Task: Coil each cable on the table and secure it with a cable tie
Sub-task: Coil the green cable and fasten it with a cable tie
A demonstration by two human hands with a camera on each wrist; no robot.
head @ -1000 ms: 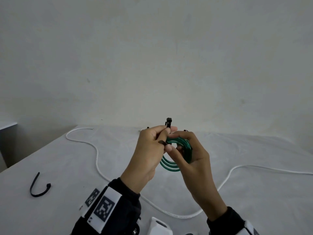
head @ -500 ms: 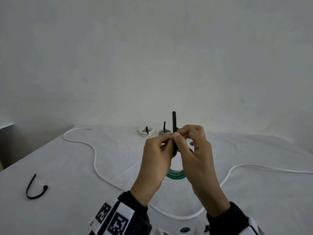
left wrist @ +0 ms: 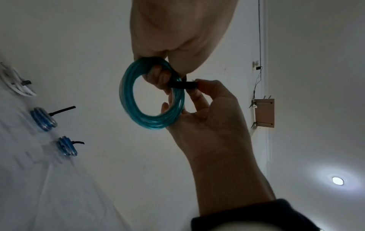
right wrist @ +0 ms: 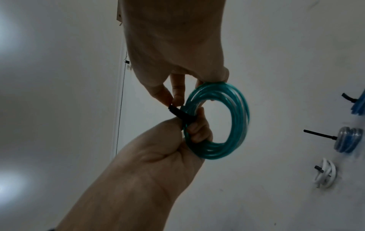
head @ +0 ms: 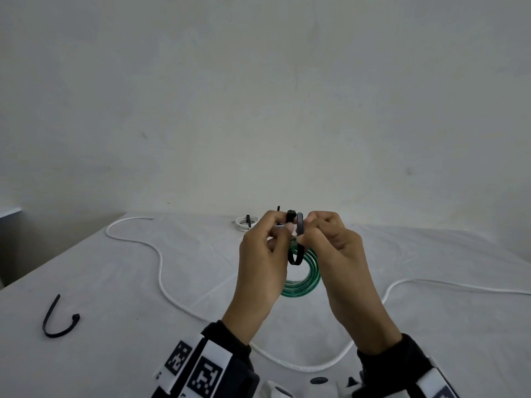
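Both hands are raised above the table (head: 94,285) with a green cable coil (head: 311,278) hanging between them. A black cable tie (head: 296,258) loops round the coil's top strands. My left hand (head: 287,228) pinches the tie's head end and has fingers through the coil. My right hand (head: 301,237) pinches the tie's tail right beside it. In the left wrist view the left hand (left wrist: 158,75) grips the green coil (left wrist: 128,93), and the right hand (left wrist: 195,87) pinches the tie (left wrist: 181,85). The right wrist view shows the right hand (right wrist: 173,100), the tie (right wrist: 181,114) and the left hand (right wrist: 195,125).
A long loose white cable (head: 161,271) snakes across the table, passing under my wrists. A spare black cable tie (head: 57,323) lies at the near left. Tied coils sit at the far edge: a white coil (head: 242,224) and two blue coils (left wrist: 43,118) (left wrist: 66,146).
The tie's tail stood straight up half a second ago; it is now bent over beside the head, making a loop round the coil. The coil hangs lower between my hands.
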